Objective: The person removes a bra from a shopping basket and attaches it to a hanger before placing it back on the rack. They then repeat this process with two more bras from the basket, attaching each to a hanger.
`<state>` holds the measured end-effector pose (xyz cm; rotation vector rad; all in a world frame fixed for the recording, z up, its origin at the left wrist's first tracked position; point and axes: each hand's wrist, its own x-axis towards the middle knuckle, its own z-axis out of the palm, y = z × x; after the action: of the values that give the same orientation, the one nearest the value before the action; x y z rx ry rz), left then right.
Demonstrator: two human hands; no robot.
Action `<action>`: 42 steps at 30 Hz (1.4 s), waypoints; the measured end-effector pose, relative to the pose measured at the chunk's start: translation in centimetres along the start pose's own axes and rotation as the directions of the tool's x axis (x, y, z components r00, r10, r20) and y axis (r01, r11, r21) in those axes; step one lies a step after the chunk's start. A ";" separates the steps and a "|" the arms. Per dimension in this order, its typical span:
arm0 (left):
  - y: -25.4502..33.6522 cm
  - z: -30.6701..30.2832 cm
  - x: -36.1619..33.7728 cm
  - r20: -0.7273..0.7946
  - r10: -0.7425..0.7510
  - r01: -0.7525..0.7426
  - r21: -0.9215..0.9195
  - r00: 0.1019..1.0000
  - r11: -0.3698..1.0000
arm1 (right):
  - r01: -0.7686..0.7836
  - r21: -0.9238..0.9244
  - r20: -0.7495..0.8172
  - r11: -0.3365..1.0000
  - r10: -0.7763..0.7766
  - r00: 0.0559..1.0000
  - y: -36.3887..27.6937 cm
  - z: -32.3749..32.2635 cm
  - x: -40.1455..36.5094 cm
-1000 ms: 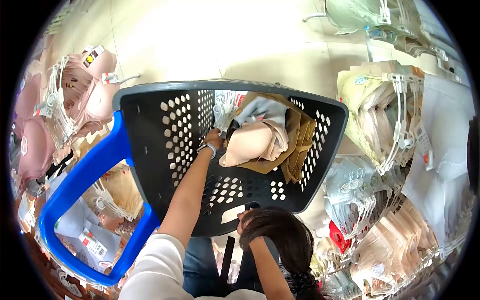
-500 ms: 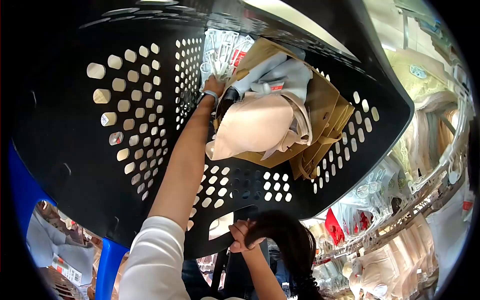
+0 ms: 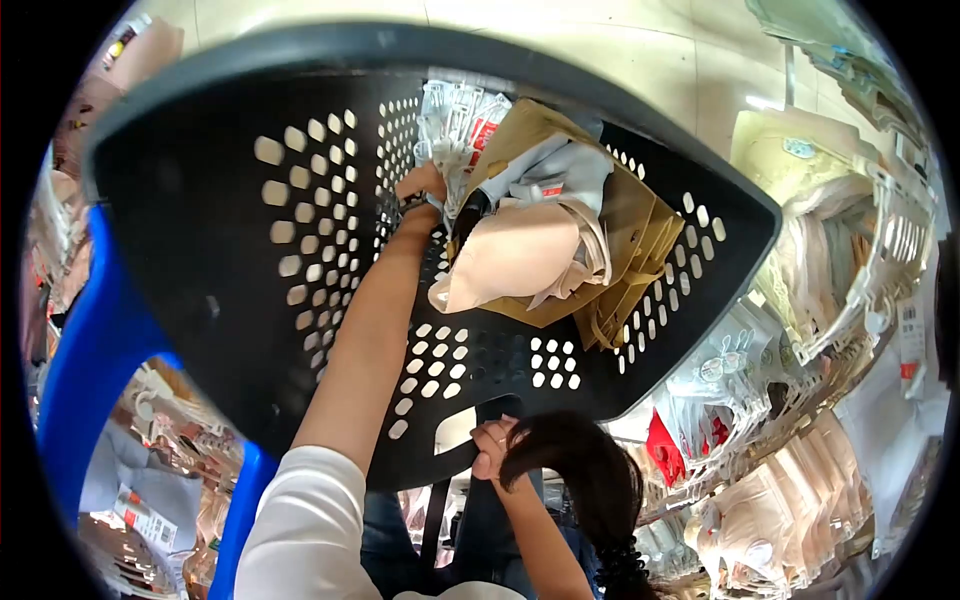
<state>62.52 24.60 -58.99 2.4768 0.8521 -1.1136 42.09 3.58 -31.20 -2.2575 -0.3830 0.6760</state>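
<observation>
Reaching deep into a black perforated basket (image 3: 230, 370), my left hand (image 3: 422, 184) is closed at the lower end of a bundle of clear and white plastic hangers (image 3: 458, 125) with a red-and-white tag. Its fingertips are partly hidden. Just right of it, a brown bag (image 3: 625, 235) lies open in the basket. A beige bra (image 3: 515, 250) rests on top of the bag, and pale grey-blue garments (image 3: 560, 170) stick out of it. My right hand (image 3: 492, 445) grips the basket's near edge by the handle opening, partly covered by a dark ponytail (image 3: 575, 465).
Racks of beige bras on hangers (image 3: 790, 490) and pale yellow garments (image 3: 790, 150) stand to the right. Red items (image 3: 664, 450) hang nearer the basket. Blue frame parts (image 3: 80, 340) run along the left, beside tagged grey garments (image 3: 135, 490). Light floor tiles (image 3: 560, 25) show beyond.
The view has shifted, so more of the basket's far rim and the floor shows. My left hand has moved slightly at the hangers; my right hand keeps its hold on the basket edge.
</observation>
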 end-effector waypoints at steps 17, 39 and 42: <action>-0.5 -20.0 -23.0 -0.163 0.041 -0.072 -0.188 0.986 0.980 | -0.313 0.140 0.104 0.939 0.300 0.948 -4.4 -6.9 5.1; 10.6 -5.4 -19.1 0.037 0.718 -0.664 0.416 0.695 0.621 | -0.392 0.819 -0.199 0.419 0.849 0.490 -3.4 -15.8 1.2; 8.6 -5.0 -15.4 -0.143 0.816 -0.578 0.638 0.560 0.509 | -0.413 0.815 -0.161 0.407 0.843 0.512 -2.8 -15.9 -0.5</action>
<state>62.75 14.18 -43.92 3.0783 -0.5735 -0.4956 50.60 -3.77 -19.64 -1.6340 1.0356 0.3644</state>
